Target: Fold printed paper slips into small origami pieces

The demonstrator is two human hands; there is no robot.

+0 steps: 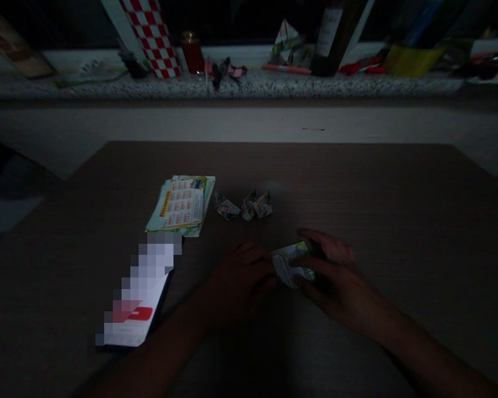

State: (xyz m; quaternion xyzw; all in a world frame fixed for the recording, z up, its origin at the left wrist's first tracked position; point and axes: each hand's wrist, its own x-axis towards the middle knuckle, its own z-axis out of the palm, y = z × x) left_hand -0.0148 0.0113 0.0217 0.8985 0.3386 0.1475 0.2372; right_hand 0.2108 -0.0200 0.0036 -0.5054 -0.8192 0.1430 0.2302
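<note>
A small folded sheet of printed paper [284, 266] in green and white lies between my hands on the dark wooden table. My left hand [244, 276] has its fingers curled at the left edge of the paper; its fingertips are partly hidden in shadow. My right hand [340, 279] grips the right side, with thumb and index finger on the paper and the other fingers stretched behind it. Beyond my hands stand a folded paper piece [226, 207] and, to its right, two more folded paper shapes [256, 205] touching each other.
A stack of printed calendar cards [180, 204] lies at the left. Nearer me is a phone [139, 329] with a lit, partly blurred screen. Behind the table [357, 177], a speckled stone sill [249, 85] bears a red-and-white checked box [153, 38], a dark bottle [326, 41] and small items.
</note>
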